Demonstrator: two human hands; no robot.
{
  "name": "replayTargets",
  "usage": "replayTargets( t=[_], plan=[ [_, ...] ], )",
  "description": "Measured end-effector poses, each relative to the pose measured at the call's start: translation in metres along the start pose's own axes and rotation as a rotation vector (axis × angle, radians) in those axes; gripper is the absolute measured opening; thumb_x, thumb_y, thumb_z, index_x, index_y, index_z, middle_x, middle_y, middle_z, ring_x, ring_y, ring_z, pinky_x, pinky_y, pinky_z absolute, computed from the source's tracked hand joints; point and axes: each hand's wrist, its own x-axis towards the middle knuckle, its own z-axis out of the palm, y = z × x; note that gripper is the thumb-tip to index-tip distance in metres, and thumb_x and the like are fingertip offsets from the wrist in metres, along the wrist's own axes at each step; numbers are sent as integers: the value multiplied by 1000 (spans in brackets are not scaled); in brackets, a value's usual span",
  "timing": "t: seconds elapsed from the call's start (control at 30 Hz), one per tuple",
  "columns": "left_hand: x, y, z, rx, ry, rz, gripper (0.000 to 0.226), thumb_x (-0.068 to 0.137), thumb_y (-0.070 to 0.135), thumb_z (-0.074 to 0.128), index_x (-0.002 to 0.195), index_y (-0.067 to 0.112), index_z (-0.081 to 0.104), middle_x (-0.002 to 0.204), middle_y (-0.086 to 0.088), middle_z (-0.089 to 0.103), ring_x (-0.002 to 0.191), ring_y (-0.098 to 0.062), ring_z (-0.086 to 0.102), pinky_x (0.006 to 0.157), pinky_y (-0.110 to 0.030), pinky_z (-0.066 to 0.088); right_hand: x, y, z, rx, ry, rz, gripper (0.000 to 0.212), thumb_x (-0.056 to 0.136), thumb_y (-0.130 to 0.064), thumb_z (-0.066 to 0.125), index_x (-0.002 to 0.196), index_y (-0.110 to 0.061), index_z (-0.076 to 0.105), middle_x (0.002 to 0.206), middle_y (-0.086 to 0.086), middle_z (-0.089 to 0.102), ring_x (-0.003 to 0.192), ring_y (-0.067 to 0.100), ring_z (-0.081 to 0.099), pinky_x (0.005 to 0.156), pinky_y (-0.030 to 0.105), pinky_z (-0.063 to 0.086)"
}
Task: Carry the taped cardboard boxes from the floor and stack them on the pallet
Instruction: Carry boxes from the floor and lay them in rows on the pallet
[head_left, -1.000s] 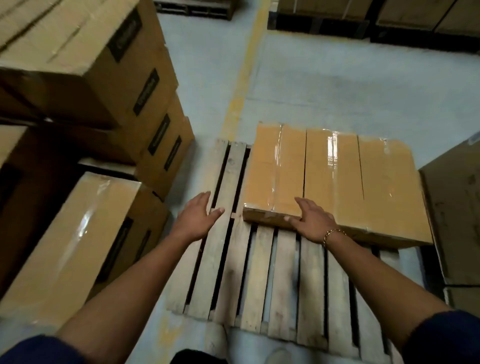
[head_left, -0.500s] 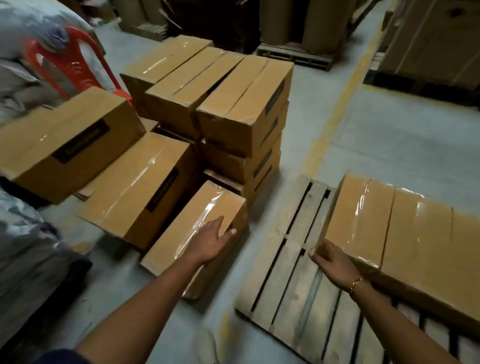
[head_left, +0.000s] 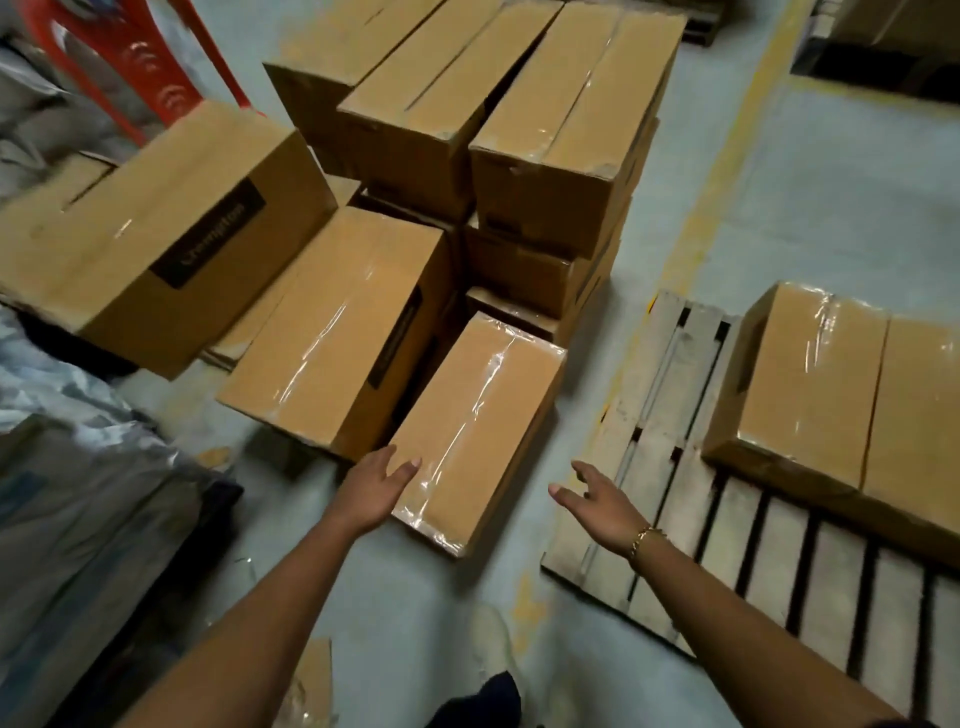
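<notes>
The nearest taped cardboard box (head_left: 478, 431) lies flat on the concrete floor (head_left: 779, 208), near the left edge of the wooden pallet (head_left: 644, 431). Its far end is tucked against the foot of a stack of boxes (head_left: 561, 130). The left hand (head_left: 376, 486) rests open on the box's near left corner, fingers straight on the glossy tape and gripping nothing. The right hand (head_left: 597, 499) hovers open with its fingers spread, between the box and the pallet, touching neither.

The likeliest trouble is a slip. The clear tape looks slick, so a hold taken on the top or sides, rather than under the bottom edges, could let the box slide out mid-lift. With only one hand on it, the box would probably twist if raised now.

A larger box (head_left: 332, 332) sits tilted just beside the nearest box's left side, and another tilted box (head_left: 156, 228) leans beyond it. Pulling the low box away may take support from them and let them slide down. Dragging it backward could also nudge the uneven stack at its far end.

The person's shoe (head_left: 491, 639) stands close to the box's near end, so a dropped corner would probably land there. The pallet corner lies in the turning path and could catch a foot. The boxes on the pallet (head_left: 810, 395) leave bare, gapped slats, where a carelessly set edge might sit crooked.
</notes>
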Motion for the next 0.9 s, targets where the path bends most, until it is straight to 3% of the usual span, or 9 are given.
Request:
replayTargets(
  t=[0.2, 0.37, 0.43, 0.53, 0.67, 0.73, 0.8, 0.9],
  plan=[
    [54, -47, 3, 10, -27, -17, 73, 100, 57, 50, 157, 14, 36, 161, -10, 36, 147, -30, 35, 117, -43, 30, 47, 2, 69, 133, 21, 105, 75, 96, -56, 56, 157, -21, 30, 160, 6, 35, 144, 26, 39, 114, 38, 34],
    [133, -83, 14, -4, -142, -57, 80, 96, 68, 47, 157, 18, 36, 162, -8, 35, 146, -29, 36, 118, -46, 31, 109, 9, 126, 298, 64, 250, 73, 96, -55, 57, 155, -20, 32, 159, 7, 36, 142, 27, 41, 114, 47, 39],
    [180, -98, 24, -11, -174, -72, 73, 100, 58, 50, 157, 16, 35, 163, -9, 33, 148, -30, 33, 118, -44, 29, 145, 16, 150, 372, 103, 306, 74, 96, -55, 57, 156, -19, 32, 160, 6, 35, 143, 26, 40, 116, 46, 37],
    [246, -120, 45, -69, -188, -104, 86, 90, 68, 55, 157, 17, 37, 160, -8, 37, 146, -32, 37, 119, -47, 31, 201, 35, 186, 427, 158, 373, 75, 97, -55, 56, 156, -17, 31, 162, 6, 33, 146, 25, 36, 119, 43, 31],
    [312, -146, 78, -87, -165, -144, 82, 99, 51, 58, 162, 16, 18, 168, -8, 21, 153, -31, 22, 121, -44, 22, 253, 59, 223, 514, 202, 448, 80, 95, -51, 61, 158, -14, 27, 162, 8, 32, 146, 29, 36, 119, 45, 29],
    [333, -154, 92, -112, -185, -181, 86, 99, 50, 58, 163, 18, 12, 168, -9, 19, 153, -32, 21, 122, -46, 21, 270, 74, 238, 604, 204, 460, 97, 83, -63, 68, 158, -14, 29, 160, 6, 36, 143, 27, 40, 117, 43, 34],
    [348, -162, 102, -167, -192, -225, 83, 97, 49, 62, 162, 19, 19, 163, -9, 32, 148, -36, 33, 120, -52, 29, 280, 81, 246, 674, 186, 479, 106, 69, -76, 72, 152, -19, 39, 151, 3, 50, 131, 22, 53, 107, 40, 46],
    [354, -167, 109, -150, -162, -196, 63, 96, 40, 67, 147, 18, 39, 145, -8, 53, 132, -33, 51, 110, -50, 41, 283, 81, 250, 704, 184, 440, 40, 96, -32, 68, 132, -24, 51, 109, -9, 64, 93, 4, 60, 68, 12, 50]
  ],
)
